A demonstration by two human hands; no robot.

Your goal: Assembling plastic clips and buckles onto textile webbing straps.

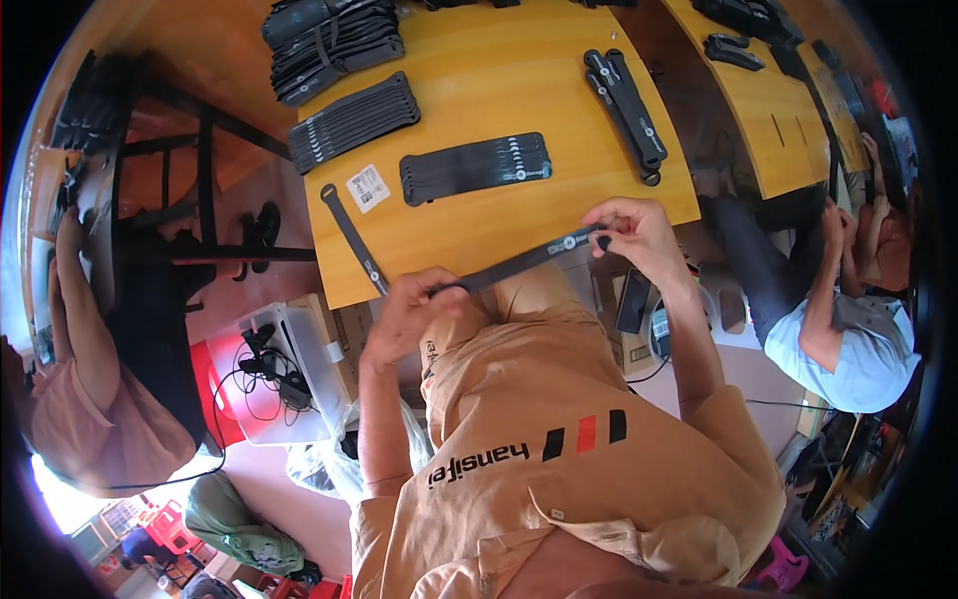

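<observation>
My left hand (411,311) and my right hand (637,232) hold the two ends of one long flat black strap (527,257), stretched between them just in front of the wooden table's near edge (519,100). The strap bears a small white round mark near my right hand. Another single black strap (351,237) lies on the table's left edge, hanging a little over it. A fanned row of black straps (475,167) lies flat mid-table, with a small white label card (367,187) to its left.
More strap stacks (351,120) and a bundled pile (331,45) sit at the table's far left; a few loose straps (629,105) lie at right. A clear plastic bin (289,374) with cables stands on the floor. Other persons sit at left (90,399) and right (848,329).
</observation>
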